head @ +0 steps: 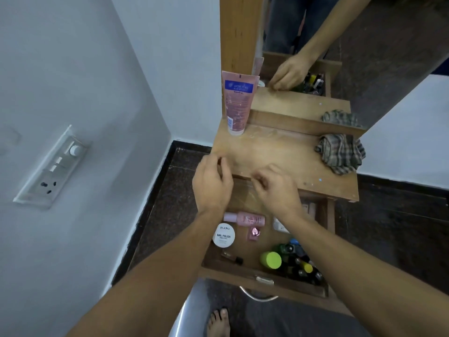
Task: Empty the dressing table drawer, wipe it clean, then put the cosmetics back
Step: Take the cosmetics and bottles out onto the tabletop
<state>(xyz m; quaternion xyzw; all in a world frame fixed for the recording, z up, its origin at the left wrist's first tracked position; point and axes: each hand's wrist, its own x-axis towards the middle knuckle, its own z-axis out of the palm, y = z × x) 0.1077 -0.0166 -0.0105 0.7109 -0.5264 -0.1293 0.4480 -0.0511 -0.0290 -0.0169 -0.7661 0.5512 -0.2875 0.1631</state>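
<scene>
We are looking down into the open drawer (228, 273), which is sticking out under the tabletop (279, 154) and holding the cosmetics. A white round tub (223, 235) is sitting at its 9 o'clock side, with a pink bottle (245, 218) lying on its side just beyond it toward 12 and a small pink piece (254, 233) lying beside the tub. A thin vial (232, 257) is lying at 7 o'clock near the front wall. A green-capped bottle (270, 260) is lying toward 5 o'clock, touching a tight cluster of small dark bottles (301, 266) that is filling the 4 o'clock corner. A white item (280, 226) is showing partly under our right forearm. On the tabletop a pink tube (237, 103) is standing cap-down at 11 o'clock and a checked cloth (340, 153) is lying bunched at 3 o'clock, below the mirror (340, 32). We are reaching both arms forward over the drawer. Our left hand (212, 183) is hovering at the tabletop's 8 o'clock corner with fingers curled inward; something small and dark is showing at its fingertips, but blur is keeping us from telling whether it is pinching it. Our right hand (277, 188) is hanging over the drawer's 12 o'clock end, knuckles up, fingers curled under; we cannot tell whether it is holding anything.
</scene>
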